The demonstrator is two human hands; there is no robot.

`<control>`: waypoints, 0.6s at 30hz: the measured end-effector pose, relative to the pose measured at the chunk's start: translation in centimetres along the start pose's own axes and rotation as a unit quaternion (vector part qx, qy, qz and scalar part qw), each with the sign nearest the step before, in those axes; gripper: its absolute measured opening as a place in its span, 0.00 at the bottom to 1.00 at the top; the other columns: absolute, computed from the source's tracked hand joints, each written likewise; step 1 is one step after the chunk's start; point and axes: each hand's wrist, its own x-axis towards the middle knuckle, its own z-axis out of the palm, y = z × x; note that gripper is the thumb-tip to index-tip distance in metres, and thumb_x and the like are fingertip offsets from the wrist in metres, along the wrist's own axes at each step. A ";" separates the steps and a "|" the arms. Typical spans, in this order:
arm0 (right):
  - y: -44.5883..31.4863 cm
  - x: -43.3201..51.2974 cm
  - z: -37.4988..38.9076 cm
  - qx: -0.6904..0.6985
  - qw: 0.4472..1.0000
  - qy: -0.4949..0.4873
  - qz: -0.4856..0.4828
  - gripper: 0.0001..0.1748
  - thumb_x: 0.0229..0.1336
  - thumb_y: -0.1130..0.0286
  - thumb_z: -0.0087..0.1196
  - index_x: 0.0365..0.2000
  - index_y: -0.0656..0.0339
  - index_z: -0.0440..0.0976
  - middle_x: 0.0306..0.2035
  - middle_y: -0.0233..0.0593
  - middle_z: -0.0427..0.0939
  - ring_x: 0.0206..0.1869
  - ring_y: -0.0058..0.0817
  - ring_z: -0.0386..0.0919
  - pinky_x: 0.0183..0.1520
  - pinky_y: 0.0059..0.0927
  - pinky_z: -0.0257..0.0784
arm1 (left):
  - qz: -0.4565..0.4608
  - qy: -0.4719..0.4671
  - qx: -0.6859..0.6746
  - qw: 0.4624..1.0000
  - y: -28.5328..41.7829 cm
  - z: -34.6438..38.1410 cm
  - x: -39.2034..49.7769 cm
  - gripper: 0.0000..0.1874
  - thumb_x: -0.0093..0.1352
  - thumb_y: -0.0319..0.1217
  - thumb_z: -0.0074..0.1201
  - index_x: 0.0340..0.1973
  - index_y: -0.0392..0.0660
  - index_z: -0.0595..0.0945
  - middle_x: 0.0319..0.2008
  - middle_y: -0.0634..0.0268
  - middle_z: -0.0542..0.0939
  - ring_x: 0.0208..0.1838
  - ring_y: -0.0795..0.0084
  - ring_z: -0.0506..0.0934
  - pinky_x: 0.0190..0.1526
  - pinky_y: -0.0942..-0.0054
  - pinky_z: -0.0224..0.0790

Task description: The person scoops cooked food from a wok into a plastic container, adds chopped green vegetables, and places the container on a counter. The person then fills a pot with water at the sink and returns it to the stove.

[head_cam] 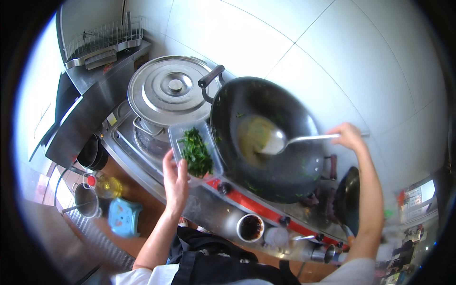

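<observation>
My left hand (176,180) grips a clear plastic container (173,136) by its near side, beside the rim of a large black wok (285,185). Chopped green leaves (196,153) lie inside the container. My right hand (347,136) is closed around the handle of a metal ladle (276,143). The ladle's head rests low in the wok, at the edge of a shallow yellowish liquid (249,133). A few green bits cling to the wok's wall. The wok's wooden-gripped handle (212,76) rises at its far left.
A lidded steel stockpot (153,82) stands left of the wok. Along the stove's front are a white cup of dark sauce (250,228) and a steel cup (324,253). Another dark pan (349,196) is at right. An oil jug (107,185) and a blue stool (123,217) sit on the floor.
</observation>
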 end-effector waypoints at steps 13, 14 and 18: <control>-8.0 1.0 -4.9 -0.086 0.983 0.101 -0.127 0.15 0.42 0.73 0.64 0.35 0.46 0.84 0.33 0.34 0.83 0.38 0.31 0.79 0.46 0.32 0.72 | -0.011 0.019 -0.004 1.000 -0.8 0.7 0.0 0.25 0.72 0.36 0.47 0.63 0.44 0.62 0.37 0.63 0.72 0.35 0.77 0.71 0.34 0.78 0.66; -8.7 0.9 -5.4 -0.093 0.980 0.108 -0.140 0.14 0.43 0.75 0.64 0.34 0.48 0.84 0.32 0.34 0.83 0.39 0.31 0.79 0.46 0.33 0.71 | -0.007 0.020 -0.007 1.000 -0.8 0.7 0.0 0.25 0.72 0.36 0.47 0.63 0.44 0.62 0.38 0.63 0.72 0.35 0.77 0.71 0.35 0.78 0.67; -11.1 -0.3 -6.7 -0.136 0.958 0.159 -0.194 0.13 0.43 0.76 0.62 0.33 0.49 0.84 0.28 0.34 0.81 0.36 0.32 0.79 0.45 0.33 0.71 | -0.004 0.021 -0.013 1.000 -0.9 1.0 -0.1 0.26 0.72 0.36 0.48 0.62 0.43 0.62 0.38 0.62 0.71 0.35 0.76 0.72 0.35 0.78 0.67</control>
